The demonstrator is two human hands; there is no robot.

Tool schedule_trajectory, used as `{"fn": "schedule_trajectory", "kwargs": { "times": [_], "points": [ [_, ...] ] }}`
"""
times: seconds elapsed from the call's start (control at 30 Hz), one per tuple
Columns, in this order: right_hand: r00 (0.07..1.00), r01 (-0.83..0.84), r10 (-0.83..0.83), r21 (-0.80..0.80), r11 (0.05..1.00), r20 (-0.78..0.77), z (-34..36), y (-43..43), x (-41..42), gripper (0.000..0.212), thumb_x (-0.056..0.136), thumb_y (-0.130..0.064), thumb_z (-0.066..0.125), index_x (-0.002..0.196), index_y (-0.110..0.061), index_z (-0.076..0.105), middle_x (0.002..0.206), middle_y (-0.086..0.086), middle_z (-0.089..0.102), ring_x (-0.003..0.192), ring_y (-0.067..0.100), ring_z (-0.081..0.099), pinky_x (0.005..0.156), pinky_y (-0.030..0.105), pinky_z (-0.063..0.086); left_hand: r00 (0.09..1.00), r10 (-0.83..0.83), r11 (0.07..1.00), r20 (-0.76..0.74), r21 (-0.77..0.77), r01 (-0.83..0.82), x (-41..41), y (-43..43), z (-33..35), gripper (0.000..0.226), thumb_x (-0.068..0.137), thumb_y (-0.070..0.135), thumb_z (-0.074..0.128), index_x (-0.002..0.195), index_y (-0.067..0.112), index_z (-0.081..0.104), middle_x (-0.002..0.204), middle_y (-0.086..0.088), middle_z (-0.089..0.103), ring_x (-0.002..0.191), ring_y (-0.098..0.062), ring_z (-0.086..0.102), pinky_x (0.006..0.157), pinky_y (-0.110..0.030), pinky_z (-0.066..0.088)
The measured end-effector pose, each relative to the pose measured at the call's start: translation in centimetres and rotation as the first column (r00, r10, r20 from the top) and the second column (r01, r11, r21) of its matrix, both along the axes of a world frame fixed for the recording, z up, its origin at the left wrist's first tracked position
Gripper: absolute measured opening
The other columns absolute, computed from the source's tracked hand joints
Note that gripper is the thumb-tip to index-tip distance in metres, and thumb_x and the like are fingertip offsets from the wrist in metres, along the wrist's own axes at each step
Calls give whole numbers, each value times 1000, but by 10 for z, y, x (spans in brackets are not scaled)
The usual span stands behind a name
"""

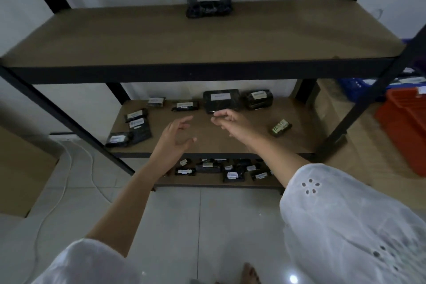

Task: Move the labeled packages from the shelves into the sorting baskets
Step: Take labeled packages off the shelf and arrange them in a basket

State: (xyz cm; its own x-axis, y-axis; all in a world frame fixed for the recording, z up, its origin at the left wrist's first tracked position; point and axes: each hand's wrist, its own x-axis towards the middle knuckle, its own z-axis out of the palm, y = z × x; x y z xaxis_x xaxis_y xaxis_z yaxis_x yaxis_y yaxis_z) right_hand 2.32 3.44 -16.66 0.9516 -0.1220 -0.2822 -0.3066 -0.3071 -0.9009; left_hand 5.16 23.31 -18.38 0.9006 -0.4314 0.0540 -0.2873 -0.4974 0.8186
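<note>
Head view: both arms reach over the middle shelf [232, 144].
Left grip [175, 138]: fingers spread, empty, right of a package cluster [136, 123].
Right grip [228, 122]: loosely curled, empty; flat package [221, 100] just beyond its fingertips.
Room: orange basket [406, 132] far right; tiled floor [207, 226].

Both arms reach forward, bare from the elbows down. The left grip [175, 139] hangs in the air with nothing in it, palm turned inward, fingers straight and slightly spread, thumb below. The right grip [230, 122], a little farther forward, has loosely curled fingers and holds nothing. The two are near each other but apart.
</note>
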Motion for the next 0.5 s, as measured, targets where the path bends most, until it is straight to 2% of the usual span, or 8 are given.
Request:
{"fn": "schedule_trajectory", "kwargs": {
  "times": [0.17, 0.33, 0.5],
  "points": [
    [999, 6, -6, -7, 1000, -33, -9, 41, 35, 36, 91, -41, 56, 121, -23, 54, 120, 1, 56, 107, 15, 53, 88, 30, 41, 998, 36, 999, -49, -22, -37, 39, 47, -12, 51, 86, 19, 65, 125, 41, 41, 113, 12, 50, 116, -9, 46, 103, -34, 36],
    [993, 106, -106, -9, 994, -45, -25, 93, 74, 33, 90, -44, 57, 117, -26, 56, 119, 0, 58, 107, 17, 56, 92, 33, 44, 995, 1, 998, -100, -59, -7, 88, 102, -26, 50, 86, 16, 66, 119, 44, 42, 109, 19, 50, 111, -9, 48, 101, -36, 40],
    [984, 159, -153, 68, 985, -89, -42, 158, 107, 35, 92, -38, 57, 121, -19, 56, 120, 2, 59, 99, 14, 57, 74, 21, 42, 989, -11, 998, -145, -67, 1, 121, 161, -35, 47, 87, 12, 65, 125, 29, 45, 116, 3, 51, 111, -11, 48, 96, -26, 38]
  ]
}}
